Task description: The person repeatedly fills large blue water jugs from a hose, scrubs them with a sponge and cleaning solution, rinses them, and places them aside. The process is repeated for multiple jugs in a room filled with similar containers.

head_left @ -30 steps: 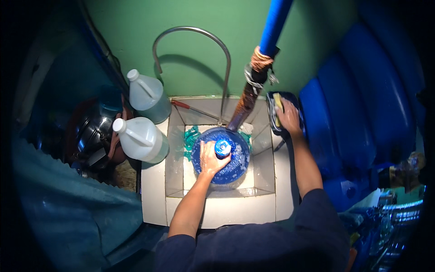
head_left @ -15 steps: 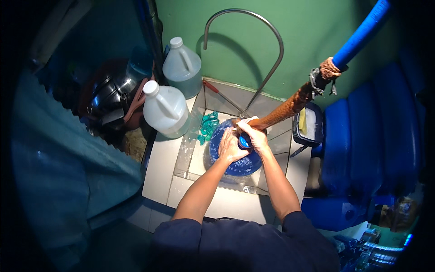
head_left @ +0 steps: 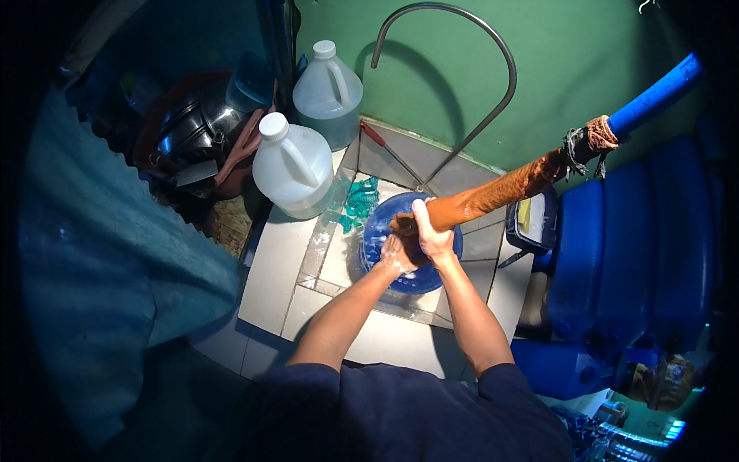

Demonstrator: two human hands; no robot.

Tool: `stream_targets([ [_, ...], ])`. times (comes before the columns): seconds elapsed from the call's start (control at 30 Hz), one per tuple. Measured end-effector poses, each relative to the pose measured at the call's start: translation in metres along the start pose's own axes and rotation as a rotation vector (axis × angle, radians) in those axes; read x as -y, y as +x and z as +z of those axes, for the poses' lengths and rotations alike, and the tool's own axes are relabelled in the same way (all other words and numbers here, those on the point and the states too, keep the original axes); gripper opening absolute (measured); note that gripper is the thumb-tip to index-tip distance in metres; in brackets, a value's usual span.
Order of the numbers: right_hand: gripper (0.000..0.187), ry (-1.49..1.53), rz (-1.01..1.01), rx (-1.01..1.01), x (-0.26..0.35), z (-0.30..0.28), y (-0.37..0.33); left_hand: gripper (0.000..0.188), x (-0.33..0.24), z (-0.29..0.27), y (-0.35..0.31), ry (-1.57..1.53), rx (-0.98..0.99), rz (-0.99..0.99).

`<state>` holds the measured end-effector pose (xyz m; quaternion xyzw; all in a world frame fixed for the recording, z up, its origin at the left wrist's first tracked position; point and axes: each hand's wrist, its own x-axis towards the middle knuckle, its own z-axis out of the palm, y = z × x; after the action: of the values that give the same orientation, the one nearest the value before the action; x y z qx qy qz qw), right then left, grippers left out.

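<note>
A long brown sleeve point(head_left: 493, 194), limp and wet-looking, is tied onto a blue pipe point(head_left: 654, 92) and slants down to a blue basin point(head_left: 419, 285). My right hand point(head_left: 436, 237) is closed round the sleeve's lower end, its thumb on top. Down inside the basin, below the sleeve's mouth, is my left hand point(head_left: 399, 256). Its fingers are blurred and partly hidden by water and shadow, so whether it holds anything does not show. Pale, foamy splashes lie around it.
Left of the basin lies a green net-like scrap point(head_left: 362, 199), with two translucent jugs point(head_left: 296, 173) beyond it. A curved metal faucet point(head_left: 493, 115) arches behind, near a red-handled tool point(head_left: 373, 135). A dark sponge tub point(head_left: 531, 219) and blue containers point(head_left: 581, 262) stand right.
The sleeve's end looks fuller and more orange. A round blue item between my hands is out of sight. My left hand has dropped lower into the basin, and the view has shifted slightly.
</note>
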<state>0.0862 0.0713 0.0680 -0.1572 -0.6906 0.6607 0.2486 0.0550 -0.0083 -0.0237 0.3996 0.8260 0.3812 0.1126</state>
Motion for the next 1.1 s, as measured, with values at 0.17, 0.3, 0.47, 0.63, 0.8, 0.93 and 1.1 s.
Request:
stream_targets([
  [0.17, 0.024, -0.149, -0.083, -0.05, -0.004, 0.005, 0.006, 0.055, 0.004, -0.019, 0.019, -0.165, 0.129, -0.011],
  [0.3, 0.019, -0.198, 0.082, -0.116, -0.013, 0.012, 0.014, 0.05, -0.004, -0.027, 0.0, -0.21, -0.201, 0.122],
  [0.47, 0.014, -0.315, -0.212, -0.133, -0.02, 0.01, 0.021, 0.057, 0.006, -0.016, -0.04, 0.048, -0.246, 0.072],
  [0.63, 0.021, -0.266, -0.079, 0.009, -0.024, 0.01, 0.021, 0.051, 0.065, 0.006, 0.055, 0.15, 0.102, 0.125],
  [0.8, 0.022, -0.319, -0.09, -0.038, -0.026, 0.011, 0.023, 0.061, 0.101, 0.011, 0.108, -0.07, 0.369, -0.05],
  [0.93, 0.027, -0.363, 0.013, -0.063, -0.024, 0.014, 0.025, 0.047, 0.1, -0.012, 0.037, -0.065, -0.012, -0.048],
  [1.1, 0.038, -0.471, 0.096, 0.079, -0.006, 0.016, 0.024, 0.046, 0.085, -0.007, -0.042, -0.437, -0.289, -0.257],
])
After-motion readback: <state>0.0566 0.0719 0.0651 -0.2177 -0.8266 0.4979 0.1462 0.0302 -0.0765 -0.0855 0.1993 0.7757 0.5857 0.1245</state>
